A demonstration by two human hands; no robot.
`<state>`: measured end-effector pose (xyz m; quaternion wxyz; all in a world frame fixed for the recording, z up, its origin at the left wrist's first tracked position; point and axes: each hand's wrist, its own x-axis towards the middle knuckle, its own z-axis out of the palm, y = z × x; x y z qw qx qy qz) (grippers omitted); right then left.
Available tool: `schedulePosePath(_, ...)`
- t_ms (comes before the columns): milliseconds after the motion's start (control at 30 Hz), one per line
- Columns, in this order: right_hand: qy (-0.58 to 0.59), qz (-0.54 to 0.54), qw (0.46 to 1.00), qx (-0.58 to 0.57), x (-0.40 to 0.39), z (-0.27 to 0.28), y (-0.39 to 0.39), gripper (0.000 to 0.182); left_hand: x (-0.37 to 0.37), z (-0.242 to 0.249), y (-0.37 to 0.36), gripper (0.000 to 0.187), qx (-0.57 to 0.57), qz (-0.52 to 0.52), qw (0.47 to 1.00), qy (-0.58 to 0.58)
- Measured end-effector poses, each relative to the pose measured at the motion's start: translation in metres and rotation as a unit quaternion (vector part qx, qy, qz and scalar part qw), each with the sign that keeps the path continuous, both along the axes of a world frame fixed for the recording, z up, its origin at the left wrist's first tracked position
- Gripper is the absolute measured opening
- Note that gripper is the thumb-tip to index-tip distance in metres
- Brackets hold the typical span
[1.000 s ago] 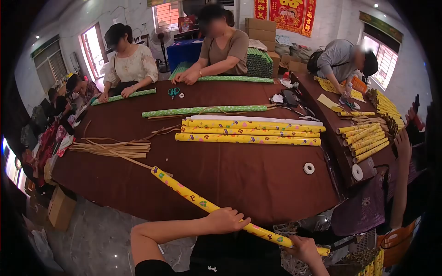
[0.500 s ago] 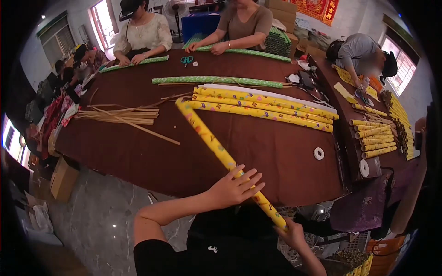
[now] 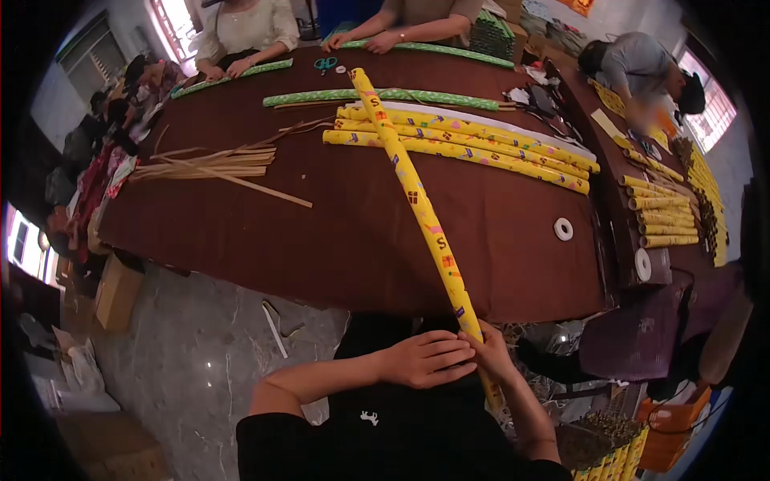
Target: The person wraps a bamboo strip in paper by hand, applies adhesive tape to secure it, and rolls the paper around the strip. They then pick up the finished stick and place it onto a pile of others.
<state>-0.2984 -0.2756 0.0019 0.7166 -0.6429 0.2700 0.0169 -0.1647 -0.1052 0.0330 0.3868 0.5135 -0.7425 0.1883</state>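
A long roll of yellow patterned wrapping paper (image 3: 427, 222) slants from my body up over the brown table, its far end above other rolls. My right hand (image 3: 493, 353) is closed around its lower part. Beside it, my left hand (image 3: 429, 358) has its fingers stretched out nearly flat, the tips against the roll and close to my right fingers. Several yellow wrapping paper rolls (image 3: 513, 168) lie together on the table beyond. Behind them is a green roll (image 3: 385, 98).
On the brown table (image 3: 241, 248) are brown strips (image 3: 212, 164), a white tape roll (image 3: 564, 229) and teal scissors (image 3: 325, 64). Two people handle green rolls across the table. Another person (image 3: 642, 68) bends over the right table, where short yellow rolls (image 3: 664, 216) lie.
The held roll has turned more upright, its far end moving up and right. My left hand has slid down toward my right hand, which has moved up. The camera view has tilted downward.
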Motion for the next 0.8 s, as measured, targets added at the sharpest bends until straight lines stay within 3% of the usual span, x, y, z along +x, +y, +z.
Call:
schedulePosePath(133,0.029,-0.105,0.994,-0.016,-0.071,-0.018,0.0,0.023,0.006,-0.013,-0.009,0.035,0.045,-0.023,0.999,0.013)
schedulePosePath(233,0.004,-0.138,0.973,-0.185,-0.111,-0.024,0.01,0.037,0.004,-0.022,-0.029,0.037,0.086,0.018,0.995,0.039)
schedulePosePath(267,0.006,-0.199,0.964,-0.179,-0.122,-0.023,0.016,0.037,0.001,-0.02,-0.035,0.038,0.116,0.047,0.991,0.039)
schedulePosePath(333,-0.099,-0.207,0.927,-0.295,-0.136,-0.016,0.026,0.034,0.001,-0.019,-0.048,0.036,0.145,0.052,0.988,0.01)
schedulePosePath(367,-0.066,-0.217,0.93,-0.29,-0.141,-0.014,0.032,0.033,0.0,-0.019,-0.054,0.036,0.151,0.064,0.986,-0.016)
schedulePosePath(433,-0.087,-0.271,0.913,-0.291,-0.143,-0.016,0.043,0.033,-0.004,-0.017,-0.066,0.038,0.159,0.015,0.987,-0.028)
schedulePosePath(500,-0.114,-0.302,0.899,-0.296,-0.138,-0.019,0.047,0.032,-0.016,-0.011,-0.073,0.04,0.243,-0.068,0.961,0.114)
schedulePosePath(600,-0.171,-0.343,0.871,-0.306,-0.124,-0.013,0.043,0.032,-0.045,-0.012,-0.086,0.05,0.289,-0.159,0.931,0.154)
schedulePosePath(667,-0.204,-0.371,0.903,-0.075,-0.113,0.005,0.038,0.029,-0.065,-0.011,-0.091,0.076,0.375,-0.172,0.892,0.184)
schedulePosePath(733,-0.221,-0.386,0.896,-0.003,-0.101,0.016,0.024,0.024,-0.08,-0.014,-0.09,0.101,0.478,-0.173,0.821,0.259)
schedulePosePath(800,-0.262,-0.396,0.879,0.042,-0.09,0.024,0.004,0.021,-0.091,-0.038,-0.08,0.107,0.453,-0.223,0.762,0.405)
